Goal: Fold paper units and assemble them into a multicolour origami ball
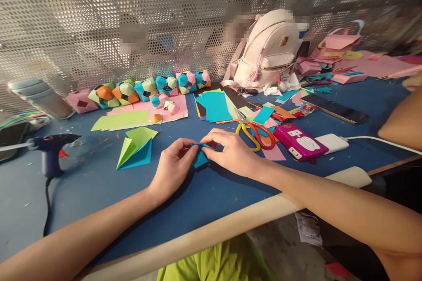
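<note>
Found a folded piece of blue paper (200, 158) low over the blue table (204, 215), gripped between the left hand (173, 162) and the right hand (231, 151). Observed left thumb and index finger clamped on the paper's left side; observed right thumb and fingers pinching the right side likewise, bunched close together. Could not establish contact between paper and tabletop. Recorded a creased green sheet (127, 151) overlapping a blue sheet (142, 158), left of the left hand. Noted scissors (244, 121) with yellow and red handles near the right hand, beside a purple power strip (298, 139). Logged a glue gun (51, 153) at far left, a row of paper balls (145, 90) toward the back, and a pale backpack (267, 57) before the perforated screen (99, 17).
</note>
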Demonstrator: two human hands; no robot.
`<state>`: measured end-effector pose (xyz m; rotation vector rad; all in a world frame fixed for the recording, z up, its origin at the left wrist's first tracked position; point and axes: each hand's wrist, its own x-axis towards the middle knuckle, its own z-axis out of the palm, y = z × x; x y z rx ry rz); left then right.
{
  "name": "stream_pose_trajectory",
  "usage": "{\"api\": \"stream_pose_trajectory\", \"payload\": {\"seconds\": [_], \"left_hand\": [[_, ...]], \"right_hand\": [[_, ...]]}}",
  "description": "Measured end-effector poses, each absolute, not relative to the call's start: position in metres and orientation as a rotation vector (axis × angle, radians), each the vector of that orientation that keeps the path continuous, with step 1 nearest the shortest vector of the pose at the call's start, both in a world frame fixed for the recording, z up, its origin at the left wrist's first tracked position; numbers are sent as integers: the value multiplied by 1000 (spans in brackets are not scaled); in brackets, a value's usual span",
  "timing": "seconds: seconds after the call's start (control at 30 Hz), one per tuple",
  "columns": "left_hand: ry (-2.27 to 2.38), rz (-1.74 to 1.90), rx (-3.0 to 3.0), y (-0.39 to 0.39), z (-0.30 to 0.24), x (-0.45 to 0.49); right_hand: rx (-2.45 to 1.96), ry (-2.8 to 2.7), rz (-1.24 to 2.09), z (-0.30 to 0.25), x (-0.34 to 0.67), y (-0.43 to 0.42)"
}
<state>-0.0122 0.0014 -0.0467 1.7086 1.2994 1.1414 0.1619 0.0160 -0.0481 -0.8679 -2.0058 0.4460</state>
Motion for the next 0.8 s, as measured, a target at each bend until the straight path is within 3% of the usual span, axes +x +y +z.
{"api": "stream_pose_trajectory", "payload": {"seconds": [0.8], "left_hand": [[1275, 1044, 1678, 0, -44, -15]], "right_hand": [[-848, -1942, 427, -48, 163, 17]]}}
